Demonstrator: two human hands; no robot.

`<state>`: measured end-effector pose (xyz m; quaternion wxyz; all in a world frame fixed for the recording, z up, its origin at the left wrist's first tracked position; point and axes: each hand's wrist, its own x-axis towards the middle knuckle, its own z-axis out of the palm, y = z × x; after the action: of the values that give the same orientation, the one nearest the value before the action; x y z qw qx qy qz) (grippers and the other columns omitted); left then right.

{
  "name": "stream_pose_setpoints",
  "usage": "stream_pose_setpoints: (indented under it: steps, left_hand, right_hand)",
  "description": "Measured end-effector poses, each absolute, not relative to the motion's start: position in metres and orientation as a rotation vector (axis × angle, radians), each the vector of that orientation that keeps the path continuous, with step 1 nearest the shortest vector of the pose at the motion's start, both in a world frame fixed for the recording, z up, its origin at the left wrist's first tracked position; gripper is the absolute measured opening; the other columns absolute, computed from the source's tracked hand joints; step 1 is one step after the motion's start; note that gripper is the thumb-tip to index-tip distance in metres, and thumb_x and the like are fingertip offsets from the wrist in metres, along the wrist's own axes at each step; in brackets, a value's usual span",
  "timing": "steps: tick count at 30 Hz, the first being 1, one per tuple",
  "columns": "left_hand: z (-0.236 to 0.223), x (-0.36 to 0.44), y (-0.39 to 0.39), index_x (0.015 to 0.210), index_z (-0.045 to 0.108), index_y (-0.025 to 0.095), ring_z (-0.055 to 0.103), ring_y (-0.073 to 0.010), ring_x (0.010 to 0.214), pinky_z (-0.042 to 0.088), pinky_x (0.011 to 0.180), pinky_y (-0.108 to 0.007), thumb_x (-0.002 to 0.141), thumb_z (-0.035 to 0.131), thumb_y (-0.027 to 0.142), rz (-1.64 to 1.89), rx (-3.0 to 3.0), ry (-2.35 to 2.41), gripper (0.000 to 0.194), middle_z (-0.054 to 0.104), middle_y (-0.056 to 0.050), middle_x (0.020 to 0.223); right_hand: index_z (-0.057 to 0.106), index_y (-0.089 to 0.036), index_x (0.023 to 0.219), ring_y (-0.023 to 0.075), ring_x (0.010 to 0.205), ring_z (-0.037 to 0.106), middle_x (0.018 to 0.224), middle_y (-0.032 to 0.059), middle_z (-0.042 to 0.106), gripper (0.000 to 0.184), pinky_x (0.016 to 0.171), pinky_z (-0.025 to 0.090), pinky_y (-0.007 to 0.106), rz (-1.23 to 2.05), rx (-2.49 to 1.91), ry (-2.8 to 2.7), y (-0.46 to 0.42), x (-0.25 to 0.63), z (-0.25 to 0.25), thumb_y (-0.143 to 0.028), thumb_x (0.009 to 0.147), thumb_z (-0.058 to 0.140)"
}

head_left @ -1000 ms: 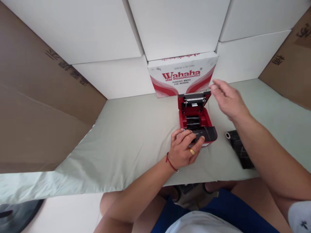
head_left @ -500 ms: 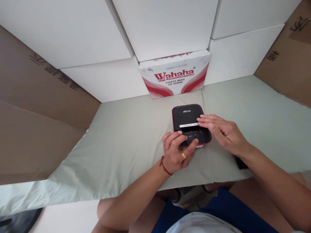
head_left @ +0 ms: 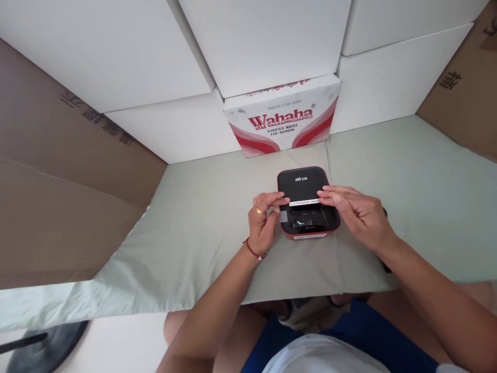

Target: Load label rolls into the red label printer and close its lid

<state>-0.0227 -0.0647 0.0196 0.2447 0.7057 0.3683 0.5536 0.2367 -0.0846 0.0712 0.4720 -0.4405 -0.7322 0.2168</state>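
A small black printer [head_left: 305,189] with a red rim lies on the pale green cloth [head_left: 202,228], its lid down and a white label strip across the top. My left hand [head_left: 263,224], with a gold ring and a red wrist cord, is curled against the printer's left edge, thumb and forefinger pinching there. My right hand [head_left: 359,215] lies over the right side, fingers stretched flat with the tips on the lid by the label strip.
A red-and-white Wahaha carton [head_left: 283,119] stands just behind the printer among white boxes [head_left: 264,41]. Brown cardboard walls [head_left: 58,181] close in left and right. A dark object [head_left: 384,212] peeks out behind my right wrist. A black disc [head_left: 46,347] lies on the floor.
The printer's lid stood open showing the red inside; it is now down. My right hand came down onto the lid. My left hand moved from the front edge to the left side.
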Motion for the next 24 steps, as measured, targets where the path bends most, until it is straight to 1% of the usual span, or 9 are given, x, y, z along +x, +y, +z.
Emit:
stream_pose_setpoints:
  steps: [3,6,9,12,15,17,20,24]
  left_hand:
    - [0.017,-0.023,-0.063,0.131,0.069,0.026,0.073,-0.0249,0.111,0.054,0.103,-0.047,0.105,0.058,0.037,1.518,1.898,0.922,0.030,0.082,-0.007,0.112]
    - [0.016,-0.023,-0.062,0.131,0.067,0.026,0.073,-0.0241,0.116,0.053,0.107,-0.047,0.102,0.062,0.036,1.524,1.850,0.859,0.031,0.079,-0.008,0.116]
    - [0.014,-0.022,-0.060,0.140,0.058,0.029,0.072,-0.0259,0.123,0.048,0.116,-0.051,0.098,0.069,0.041,1.555,1.754,0.794,0.045,0.078,-0.006,0.118]
    - [0.013,-0.021,-0.056,0.146,0.051,0.032,0.065,-0.0294,0.137,0.042,0.123,-0.055,0.092,0.077,0.051,1.554,1.677,0.737,0.063,0.076,-0.008,0.128]
    - [0.012,-0.021,-0.051,0.149,0.051,0.033,0.057,-0.0307,0.148,0.033,0.131,-0.057,0.086,0.081,0.056,1.502,1.608,0.677,0.073,0.072,-0.009,0.141]
    - [0.012,-0.020,-0.049,0.151,0.049,0.035,0.055,-0.0307,0.150,0.028,0.134,-0.058,0.083,0.082,0.056,1.469,1.574,0.631,0.078,0.069,-0.008,0.147]
    - [0.012,-0.019,-0.048,0.155,0.047,0.037,0.052,-0.0302,0.154,0.026,0.135,-0.057,0.082,0.081,0.055,1.416,1.548,0.584,0.083,0.065,-0.008,0.154]
    - [0.010,-0.017,-0.048,0.158,0.042,0.037,0.046,-0.0297,0.159,0.027,0.135,-0.057,0.085,0.076,0.055,1.404,1.531,0.631,0.082,0.060,-0.008,0.161]
  right_hand:
    - [0.086,-0.027,0.105,0.0226,0.119,0.078,0.113,0.0040,0.086,0.034,0.110,0.060,0.048,0.522,-1.122,-1.760,-0.085,0.232,0.073,-0.033,0.111,0.052]
    - [0.085,-0.027,0.106,0.0236,0.114,0.078,0.111,0.0044,0.086,0.029,0.107,0.061,0.048,0.422,-1.155,-1.786,-0.095,0.227,0.079,-0.032,0.109,0.056]
    - [0.083,-0.029,0.107,0.0249,0.110,0.079,0.113,0.0041,0.086,0.024,0.112,0.057,0.053,0.288,-1.123,-1.865,-0.114,0.222,0.082,-0.026,0.106,0.059]
    - [0.081,-0.028,0.112,0.0253,0.114,0.078,0.117,0.0044,0.085,0.022,0.114,0.056,0.054,0.189,-1.048,-1.960,-0.135,0.220,0.076,-0.019,0.103,0.064]
    - [0.076,-0.027,0.128,0.0260,0.124,0.074,0.128,0.0069,0.082,0.033,0.112,0.058,0.052,0.158,-1.012,-1.969,-0.148,0.220,0.064,-0.013,0.100,0.065]
    - [0.072,-0.028,0.138,0.0266,0.130,0.071,0.134,0.0074,0.079,0.043,0.112,0.059,0.052,0.175,-1.015,-1.946,-0.151,0.218,0.056,-0.011,0.100,0.064]
    - [0.067,-0.032,0.145,0.0281,0.134,0.069,0.138,0.0070,0.078,0.050,0.113,0.059,0.054,0.184,-1.024,-1.911,-0.153,0.215,0.049,-0.011,0.100,0.063]
    - [0.064,-0.034,0.150,0.0289,0.135,0.069,0.139,0.0069,0.077,0.055,0.112,0.060,0.056,0.186,-1.010,-1.890,-0.152,0.212,0.046,-0.011,0.101,0.061]
